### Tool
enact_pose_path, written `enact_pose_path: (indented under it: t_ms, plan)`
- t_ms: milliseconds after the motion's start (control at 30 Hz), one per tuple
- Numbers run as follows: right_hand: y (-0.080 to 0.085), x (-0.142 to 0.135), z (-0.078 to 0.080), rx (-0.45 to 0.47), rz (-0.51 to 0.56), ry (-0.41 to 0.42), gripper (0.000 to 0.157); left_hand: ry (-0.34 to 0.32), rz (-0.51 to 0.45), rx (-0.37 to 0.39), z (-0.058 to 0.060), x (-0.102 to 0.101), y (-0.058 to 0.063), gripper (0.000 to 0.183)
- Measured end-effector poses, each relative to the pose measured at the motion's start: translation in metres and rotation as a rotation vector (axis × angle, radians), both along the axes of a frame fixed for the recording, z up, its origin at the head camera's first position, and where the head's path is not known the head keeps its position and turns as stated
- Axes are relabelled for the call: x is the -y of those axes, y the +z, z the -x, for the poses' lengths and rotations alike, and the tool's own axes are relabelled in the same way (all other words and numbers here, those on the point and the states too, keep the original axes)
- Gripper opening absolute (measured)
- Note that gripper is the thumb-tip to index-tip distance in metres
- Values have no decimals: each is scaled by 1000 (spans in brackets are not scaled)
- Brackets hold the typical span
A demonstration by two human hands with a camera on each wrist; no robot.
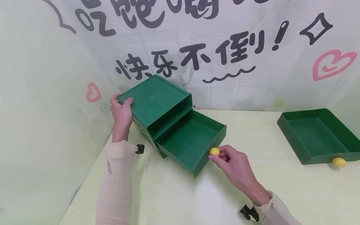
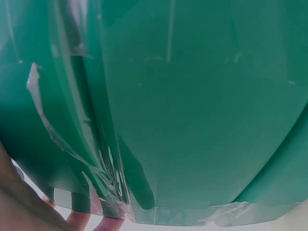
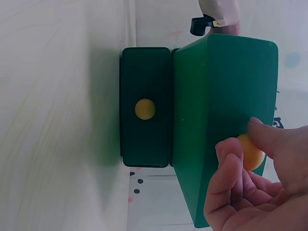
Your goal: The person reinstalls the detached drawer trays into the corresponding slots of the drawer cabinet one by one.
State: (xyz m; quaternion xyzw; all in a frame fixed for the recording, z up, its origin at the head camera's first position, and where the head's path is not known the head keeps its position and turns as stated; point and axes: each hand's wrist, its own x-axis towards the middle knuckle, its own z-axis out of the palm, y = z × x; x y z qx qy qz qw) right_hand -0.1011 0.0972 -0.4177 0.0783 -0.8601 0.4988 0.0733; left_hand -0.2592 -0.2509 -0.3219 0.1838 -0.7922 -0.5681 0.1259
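Observation:
A green drawer cabinet (image 1: 154,100) stands at an angle on the table, its top slot without a drawer. My left hand (image 1: 122,112) grips its rear left edge, thumb over the top; in the left wrist view, fingertips (image 2: 108,224) show at the edge of the green casing (image 2: 202,120). Below that slot, a green drawer (image 1: 191,137) is pulled far out, with nothing in it. My right hand (image 1: 234,165) pinches the round yellow knob (image 1: 214,152) on its front. In the right wrist view, a lower drawer (image 3: 146,142) with its own yellow knob (image 3: 145,109) sits closed.
A separate green drawer (image 1: 315,137) with a yellow knob (image 1: 339,162) lies on the right of the pale table (image 1: 174,200). Behind the cabinet hangs a white backdrop (image 1: 239,93) with black lettering and pink hearts.

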Motion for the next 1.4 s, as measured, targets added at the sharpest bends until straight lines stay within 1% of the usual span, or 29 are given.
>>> enact_pose_path:
  t_ms: [200,433,567,900,1100,1400]
  plan:
    - [1,3,2,9,4,14,26,-2,-5,-4,1,0,1,57]
    - [3,5,3,59,-20,22,29,0,-6,7,2,0,1,56]
    - [4,5,3,69,-29,17,30,-2,-1,17,3,0,0,57]
    - [2,8,7,37,-25,36,25,-3,19,16,3,-1,1,58]
    - [2,14,9,17,-18,63,23,1,30,13,2,0,0,59]
    - [3,20,12,13,-12,77,23,-1,32,5,1,2,1,59]
